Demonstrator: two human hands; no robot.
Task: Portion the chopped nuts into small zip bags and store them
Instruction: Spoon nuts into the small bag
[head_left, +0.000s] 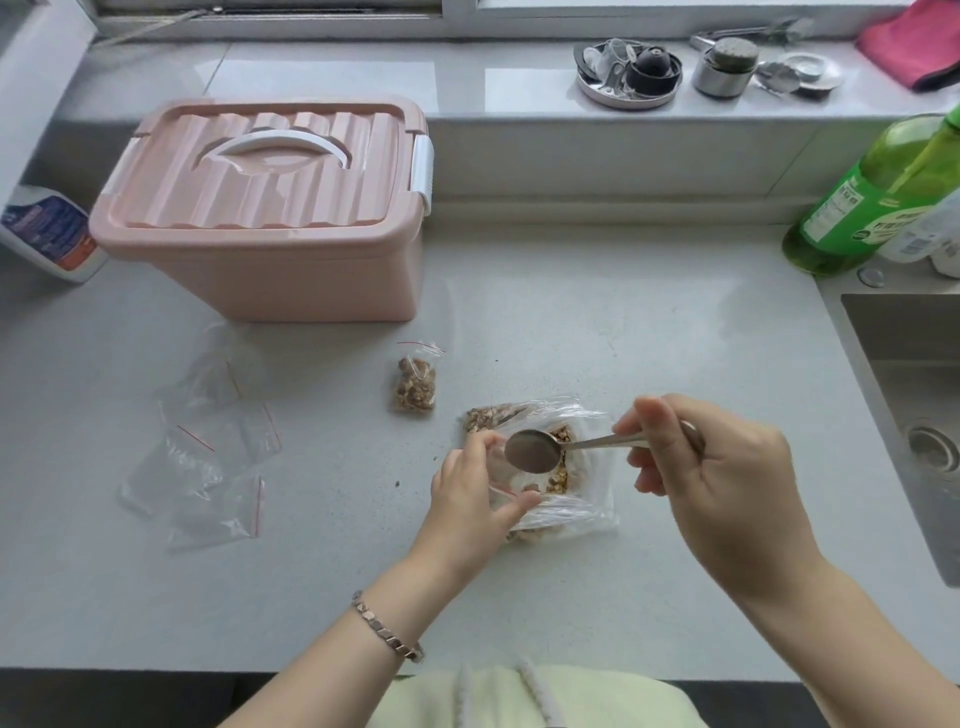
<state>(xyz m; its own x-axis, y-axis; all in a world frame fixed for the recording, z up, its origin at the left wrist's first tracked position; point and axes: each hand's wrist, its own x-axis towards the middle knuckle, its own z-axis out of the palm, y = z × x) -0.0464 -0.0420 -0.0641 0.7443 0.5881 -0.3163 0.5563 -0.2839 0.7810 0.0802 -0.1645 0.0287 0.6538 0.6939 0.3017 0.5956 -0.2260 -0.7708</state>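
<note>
Already, one zip bag (415, 382) holds brown nuts (413, 396).

Beyond the left grip (467, 493) stands a pale pink box (249, 270) with a ridged lid and white handle (280, 148). Left of that grip the empty bags (192, 462) are clear with red strips; the nuts (414, 389) are brown and tan, the spoon (535, 450) silver, the tabletop (623, 322) pale grey, finely speckled.

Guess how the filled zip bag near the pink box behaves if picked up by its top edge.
The filled zip bag is thin clear film, so probably floppy: the nuts should sag to the bottom. Likely light, since it is a small portion. Lying flat, it would probably slide on the smooth counter rather than roll.
</note>
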